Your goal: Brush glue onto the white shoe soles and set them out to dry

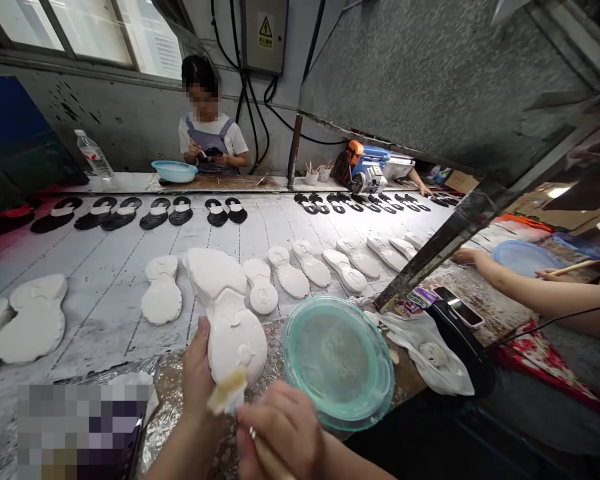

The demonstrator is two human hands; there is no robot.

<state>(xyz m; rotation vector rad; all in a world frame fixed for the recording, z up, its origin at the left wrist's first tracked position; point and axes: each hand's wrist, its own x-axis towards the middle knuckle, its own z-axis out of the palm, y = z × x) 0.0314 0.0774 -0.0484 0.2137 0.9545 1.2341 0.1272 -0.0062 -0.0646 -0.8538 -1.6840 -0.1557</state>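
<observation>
- Fingers of the left hand (197, 363) grasp a white shoe sole (237, 340) by its side, thumb up along the edge, at the near edge of the bench (105, 293).
- Right-hand fingers close around the handle of a brush (270, 460), the right hand (287, 427) low beside the other; the bristles overlap the sole's lower rim in view, though contact is hard to tell.
- Thick but probably light, the sole looks stiff enough to keep its shape at a one-handed hold, perhaps with slight give.
- Glossy patches suggest a wet, slippery face; the side edges offer the safer grip, while a thumb across the broad surface could smear it or leave a print.
- More soles, such as a smaller one (163, 290) left of the held piece and another (263, 287) close on its right, crowd the far side of the hands.
- Open room shows on the bench to the left, between that smaller sole and the pair near the left edge.
- To the right, a turquoise bowl (291, 373) sits by the bench's near edge, its rim just beside the right hand; beyond it, a slanting metal post (433, 250) limits any wide swing.
</observation>
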